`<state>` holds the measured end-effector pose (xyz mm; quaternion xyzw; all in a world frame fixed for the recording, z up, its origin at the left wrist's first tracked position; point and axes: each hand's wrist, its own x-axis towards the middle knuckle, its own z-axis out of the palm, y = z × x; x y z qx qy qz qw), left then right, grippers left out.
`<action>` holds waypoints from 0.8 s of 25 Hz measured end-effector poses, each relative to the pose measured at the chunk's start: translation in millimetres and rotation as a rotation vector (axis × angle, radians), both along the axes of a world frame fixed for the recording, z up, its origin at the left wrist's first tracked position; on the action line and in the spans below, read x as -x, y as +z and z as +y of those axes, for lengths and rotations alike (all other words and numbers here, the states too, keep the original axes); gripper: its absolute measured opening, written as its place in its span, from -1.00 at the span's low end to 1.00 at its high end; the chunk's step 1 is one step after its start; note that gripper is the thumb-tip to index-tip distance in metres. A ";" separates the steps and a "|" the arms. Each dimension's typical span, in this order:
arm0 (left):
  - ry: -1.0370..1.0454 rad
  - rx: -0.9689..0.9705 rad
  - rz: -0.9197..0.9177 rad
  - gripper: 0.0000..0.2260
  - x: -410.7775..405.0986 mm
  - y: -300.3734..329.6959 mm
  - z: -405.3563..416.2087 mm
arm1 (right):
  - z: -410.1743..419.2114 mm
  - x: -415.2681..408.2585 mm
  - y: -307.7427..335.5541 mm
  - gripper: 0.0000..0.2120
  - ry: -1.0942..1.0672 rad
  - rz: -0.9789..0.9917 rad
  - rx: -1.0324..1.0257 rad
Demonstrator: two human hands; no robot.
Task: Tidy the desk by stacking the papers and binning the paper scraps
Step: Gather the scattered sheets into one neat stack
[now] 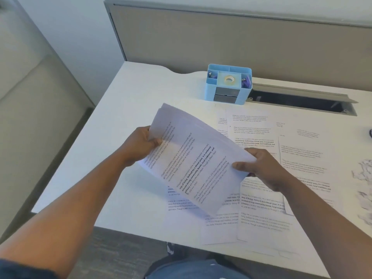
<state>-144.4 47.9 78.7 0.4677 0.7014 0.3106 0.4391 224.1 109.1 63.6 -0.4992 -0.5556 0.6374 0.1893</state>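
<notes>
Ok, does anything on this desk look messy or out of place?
Yes. Loose sheets lie overlapping and askew on the desk, unstacked, and crumpled scraps sit at its right edge. Both hands hold a tilted sheaf.

White desk (124, 109) fills centre of office cubicle. Beige fabric partition (221, 43) with grey frame rises behind desk. Grey cable tray (302, 99) sits open in desk's rear surface. Pale wall (66, 33) stands beyond desk's far left corner. Beige panel (30, 97) flanks desk's left. Dark grey carpet (120, 250) lies below desk's near edge. Soft, even light.
</notes>
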 end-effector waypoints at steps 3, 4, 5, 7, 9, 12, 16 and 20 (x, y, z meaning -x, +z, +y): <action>-0.110 0.006 0.077 -0.88 2.6 0.7 14.2 | -6.6 2.3 7.8 -0.84 0.177 -0.217 -0.025; -0.144 0.004 0.094 -0.88 0.0 1.4 18.5 | -7.2 3.8 11.3 -0.85 0.209 -0.278 -0.030; -0.176 -0.001 0.108 -0.88 -3.5 1.7 23.0 | -8.0 5.9 15.7 -0.86 0.217 -0.307 -0.024; -0.236 -0.013 0.120 -0.88 -11.3 2.4 31.7 | -9.8 9.5 23.0 -0.84 0.202 -0.278 0.027; -0.281 -0.011 0.119 -0.87 -20.2 5.4 38.7 | -11.2 10.1 24.9 -0.79 0.194 -0.230 0.094; -0.368 0.015 0.138 -0.92 -37.1 9.0 49.4 | -10.3 4.7 17.9 -0.74 0.200 -0.187 0.144; -0.482 0.079 0.238 -0.88 -68.2 9.4 68.4 | -2.8 -17.1 3.7 -0.74 0.215 -0.102 0.194; -0.370 0.004 0.265 -0.78 -123.4 -2.1 86.0 | 13.9 -70.6 -17.1 -0.77 0.115 -0.021 0.220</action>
